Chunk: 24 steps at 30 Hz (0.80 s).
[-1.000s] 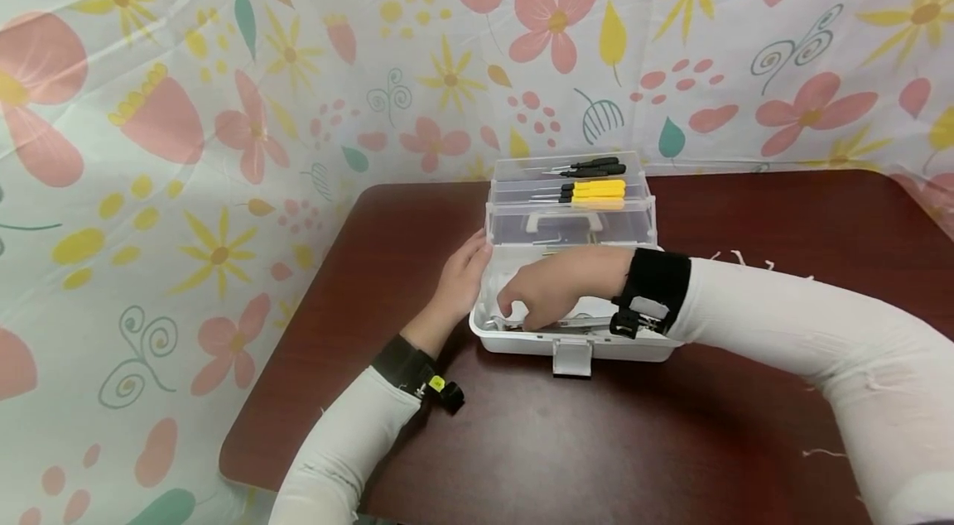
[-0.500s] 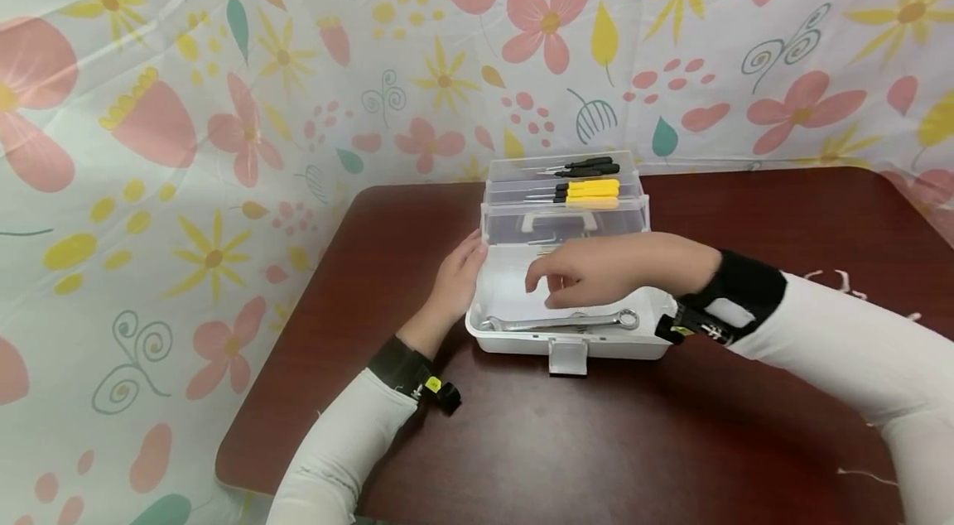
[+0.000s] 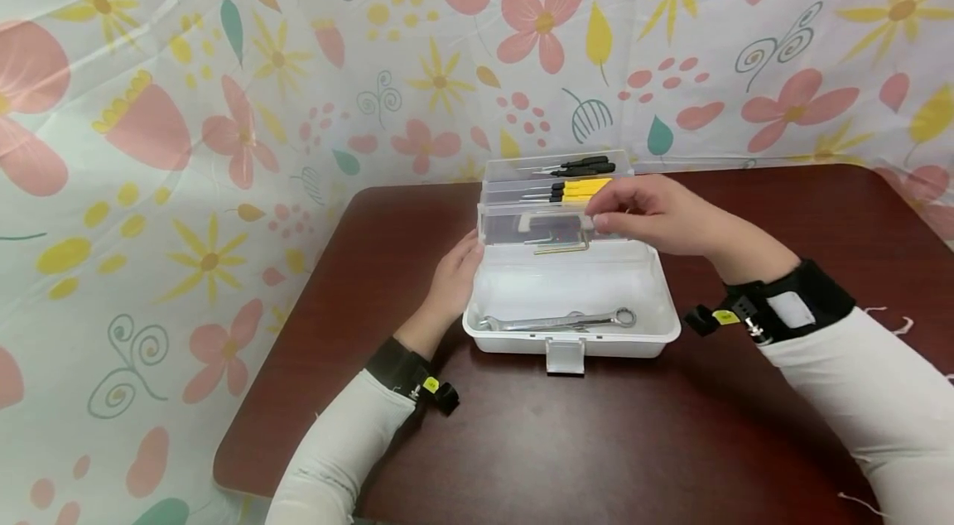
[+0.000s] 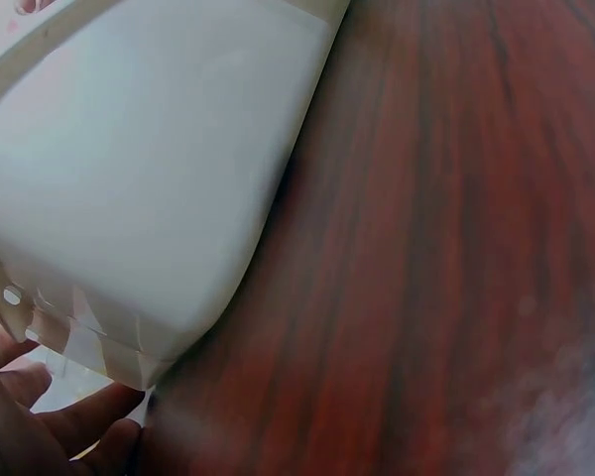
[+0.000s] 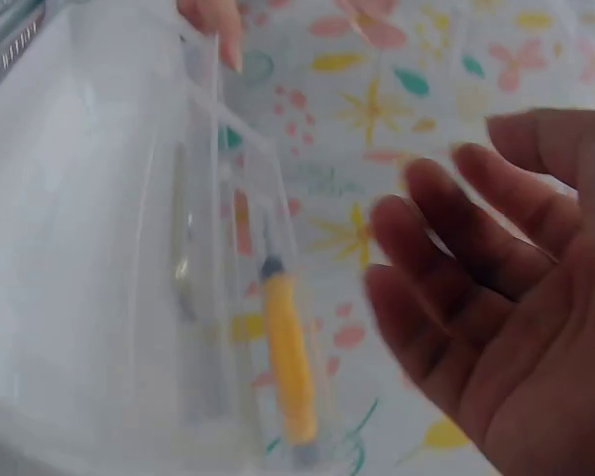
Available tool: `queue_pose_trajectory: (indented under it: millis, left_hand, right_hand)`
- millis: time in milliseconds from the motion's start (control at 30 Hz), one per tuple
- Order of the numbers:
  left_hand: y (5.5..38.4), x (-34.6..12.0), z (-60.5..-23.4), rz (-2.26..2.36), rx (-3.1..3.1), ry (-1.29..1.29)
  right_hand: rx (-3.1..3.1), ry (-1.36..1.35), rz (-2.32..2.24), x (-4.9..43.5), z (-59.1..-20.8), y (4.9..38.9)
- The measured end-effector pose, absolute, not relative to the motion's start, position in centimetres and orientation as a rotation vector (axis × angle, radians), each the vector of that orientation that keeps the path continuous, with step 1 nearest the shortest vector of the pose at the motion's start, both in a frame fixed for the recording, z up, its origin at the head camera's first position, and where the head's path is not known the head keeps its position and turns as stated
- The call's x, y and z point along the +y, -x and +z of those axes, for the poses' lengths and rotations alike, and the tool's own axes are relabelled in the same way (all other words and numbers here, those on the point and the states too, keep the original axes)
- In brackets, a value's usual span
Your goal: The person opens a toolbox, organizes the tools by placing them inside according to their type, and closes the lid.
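Observation:
A white toolbox [image 3: 514,344] stands on the table with its clear lid raised. In its bottom lies a silver combination wrench [image 3: 559,322]. My left hand [image 3: 453,281] rests along the box's left side, its fingers touching the back left corner in the left wrist view. Raised over the right part of the clear compartments is my right hand [image 3: 659,217], fingers loosely bent; the right wrist view shows the palm holding nothing. L-shaped hex keys [image 3: 562,248] lie just left of and below its fingertips. Beyond them are yellow-handled screwdrivers [image 3: 581,189], partly covered by the hand.
Black-handled screwdrivers [image 3: 585,168] lie in the rearmost clear compartment. The dark red-brown table [image 3: 507,434] extends around the box, and a flower-printed cloth [image 3: 417,53] hangs behind it. A latch [image 3: 565,357] hangs down on the box's front.
My right hand has risen out of the box's bottom and moved back and right toward the clear compartments, uncovering the wrench. The left hand has stayed at the box's side.

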<state>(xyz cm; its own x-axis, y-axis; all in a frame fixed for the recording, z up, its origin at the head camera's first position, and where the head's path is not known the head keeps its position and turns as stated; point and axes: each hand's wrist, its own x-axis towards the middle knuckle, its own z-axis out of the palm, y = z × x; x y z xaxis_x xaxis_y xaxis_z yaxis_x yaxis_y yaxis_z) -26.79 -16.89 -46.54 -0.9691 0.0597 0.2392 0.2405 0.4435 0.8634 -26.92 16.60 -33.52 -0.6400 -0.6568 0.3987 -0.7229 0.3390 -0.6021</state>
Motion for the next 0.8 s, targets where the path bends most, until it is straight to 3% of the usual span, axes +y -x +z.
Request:
queue_pose_trajectory:
  millis: [200, 467, 800]
  left_hand:
    - [26.8, -16.9, -46.5, -1.544, -2.52, 0.258]
    - [26.8, -16.7, -46.4, -1.552, -2.522, 0.212]
    - [25.6, -17.3, -46.2, -1.628, -2.523, 0.194]
  right_hand:
    - [-2.328, -0.859, 1.442, 18.4, -35.6, 28.4]
    - [-2.164, -0.535, 1.619, 20.0, -38.6, 30.8]
    - [-2.468, -0.111, 1.627, 21.3, -41.9, 33.0]
